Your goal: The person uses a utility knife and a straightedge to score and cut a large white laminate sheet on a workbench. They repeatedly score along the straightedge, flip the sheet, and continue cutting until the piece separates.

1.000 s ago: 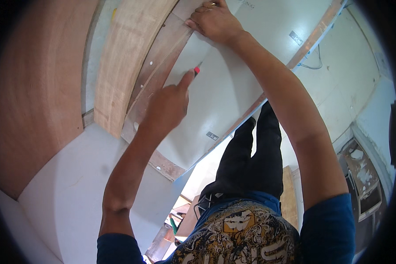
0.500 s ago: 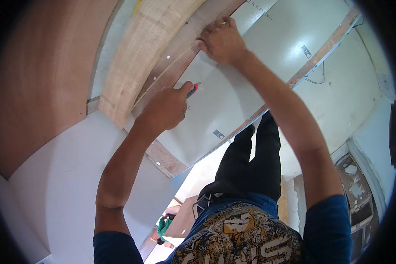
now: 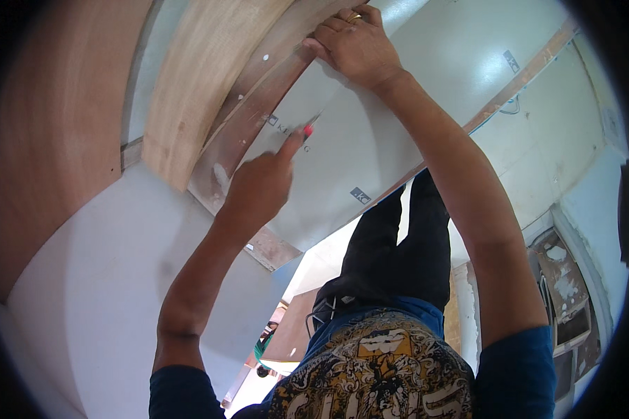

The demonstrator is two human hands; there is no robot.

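My left hand (image 3: 260, 183) is closed round a utility knife (image 3: 307, 130) with a red and dark handle. Its thin blade points up and away over a glossy pale grey sheet (image 3: 377, 143); whether the tip touches the surface I cannot tell. Farther off, my right hand (image 3: 362, 50) has its fingers curled over the edge of a brown wooden strip (image 3: 230, 143), with the thumb stretched along the near side. A ring shows on one finger. The strip lies along the left side of the grey sheet, and small dark printed marks dot the sheet.
A light wooden plank (image 3: 196, 84) runs beside the strip, with a large reddish-brown panel (image 3: 56, 133) at far left. Below them is a white surface (image 3: 112, 272). A wood-edged border (image 3: 496, 101) bounds the sheet on the right. A person in green (image 3: 262, 347) is partly visible at the bottom.
My left hand and the knife have drawn back toward me over the sheet, uncovering a printed mark. The sheet and my right hand appear slightly higher in view, their relation unchanged.
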